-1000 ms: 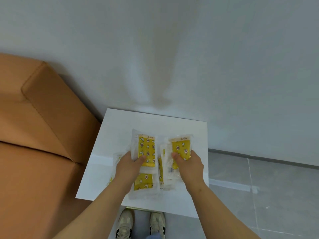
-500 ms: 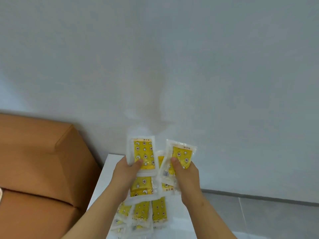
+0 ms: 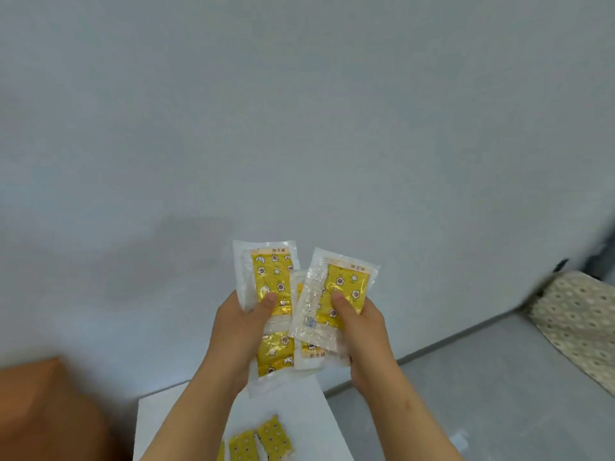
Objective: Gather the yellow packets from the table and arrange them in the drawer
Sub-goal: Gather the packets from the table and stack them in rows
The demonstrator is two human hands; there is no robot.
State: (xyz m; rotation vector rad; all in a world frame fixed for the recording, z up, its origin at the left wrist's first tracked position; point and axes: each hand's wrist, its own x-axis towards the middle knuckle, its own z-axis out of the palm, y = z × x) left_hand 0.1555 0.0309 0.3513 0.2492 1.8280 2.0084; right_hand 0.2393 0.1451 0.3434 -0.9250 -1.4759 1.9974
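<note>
Gathering partly done: my left hand (image 3: pixel 239 331) and right hand (image 3: pixel 362 331), close together, each grip several yellow packets (image 3: pixel 271 277) above the tabletop (image 3: pixel 186 424). Roughly three loose packets (image 3: pixel 266 439) lie on it, cropped. Drawer unseen; arranging pending.

left hand (image 3: pixel 238 331) | right hand (image 3: pixel 361 327) | both grip yellow packets (image 3: pixel 271 277); white table (image 3: pixel 319 424) below

Mid-frame, I see held packets (image 3: pixel 270 277) in my left hand (image 3: pixel 238 331) and right hand (image 3: pixel 364 331), above the table (image 3: pixel 316 424); loose packets (image 3: pixel 266 440) lie on it, bottom centre.
</note>
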